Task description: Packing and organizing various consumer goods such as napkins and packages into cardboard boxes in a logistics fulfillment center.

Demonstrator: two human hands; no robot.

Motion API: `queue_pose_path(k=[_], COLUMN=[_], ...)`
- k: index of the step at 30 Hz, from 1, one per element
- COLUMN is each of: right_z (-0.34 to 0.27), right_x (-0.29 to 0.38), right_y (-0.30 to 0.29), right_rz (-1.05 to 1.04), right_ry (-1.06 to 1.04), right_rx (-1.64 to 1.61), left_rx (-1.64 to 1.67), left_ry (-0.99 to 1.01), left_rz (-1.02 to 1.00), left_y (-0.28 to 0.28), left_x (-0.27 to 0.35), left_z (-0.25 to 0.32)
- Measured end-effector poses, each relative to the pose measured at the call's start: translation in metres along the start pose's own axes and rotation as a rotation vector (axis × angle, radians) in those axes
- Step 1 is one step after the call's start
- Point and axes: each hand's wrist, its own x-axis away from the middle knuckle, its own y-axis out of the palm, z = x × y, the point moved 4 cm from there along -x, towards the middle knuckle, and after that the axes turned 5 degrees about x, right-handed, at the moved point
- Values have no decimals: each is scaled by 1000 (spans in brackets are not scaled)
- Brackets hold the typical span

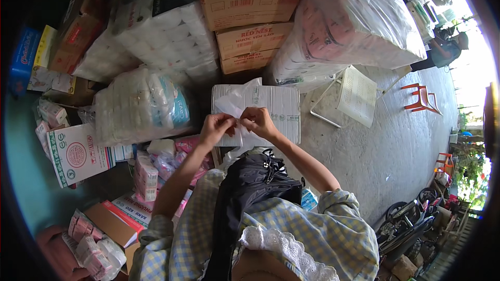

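Observation:
A thin translucent plastic bag [244, 95] is pinched between my two hands, above a white carton [283, 99]. My left hand [218, 127] grips one part of the bag with thumb and forefinger. Close beside it, my right hand [259, 121] has its fingertips closed on the bag too. Part of the plastic hangs below the hands towards a black bag [265, 179] worn across my front. Green print marks the carton's top. My fingers hide the exact spot where the plastic is held.
Stacked brown cartons [254, 0] and plastic-wrapped bulk packs [343, 27] rise ahead. Left lie a wrapped bundle [136, 105], a printed white carton [80, 154] and pink packets [146, 177]. Right are a folding chair [357, 93], a red plastic chair [422, 97], a motorbike [406, 220] and a person [447, 52].

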Motion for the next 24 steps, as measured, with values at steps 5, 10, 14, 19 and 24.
queue_pose_path(k=[5,10,14,19,24], right_z=[-18,-27,-27,-39,-34], right_x=[-6,-9,-12,-15,-15], right_y=[-2,2,-2,-1,-4], right_rz=[16,-115,-103,-165,-144], right_ry=[-240,-375,-361,-364,-395], right_rx=[211,473,470,481,489], left_rx=[-150,-491,-501,-452,-540], left_ry=[10,-87,-209,-295,-162], left_rz=[-45,-257,-469,-495,-387], left_y=[-8,0,4,2,5], left_x=[-11,-19,-26,-30,-32], left_z=[35,49,48,35,18])
